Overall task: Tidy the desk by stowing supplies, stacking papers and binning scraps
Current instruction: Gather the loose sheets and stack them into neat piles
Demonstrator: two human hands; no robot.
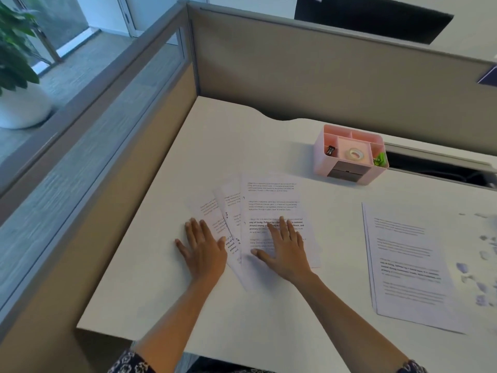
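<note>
Here, both hands lie flat, palms down, on a white desk (150,278) inside a cubicle. The left hand (203,249) has its fingers spread and loose, gripping nothing; its thumb side covers the leftmost sheet of a fanned spread of printed papers (271,200), while its outer fingers rest on bare desk. The right hand (286,251) presses flat on the top sheet, fingers extended and slightly apart, thumb stretched toward the left; the paper sits under the palm and fingertips, not pinched between them. The fan opens away from the person, three or four sheets overlapping.

Well apart to the right lies a neater stack of papers (408,267), squared and untouched. Past its right edge, small pale scraps (481,275) are scattered on the desk, blurred. Beyond the fan, near the partition (322,71), stands a pink organizer (349,154) holding a tape roll (355,153) in its middle compartment, green clips (379,159) in the right one, and a small dark sharpener (330,150) in the left.
</note>
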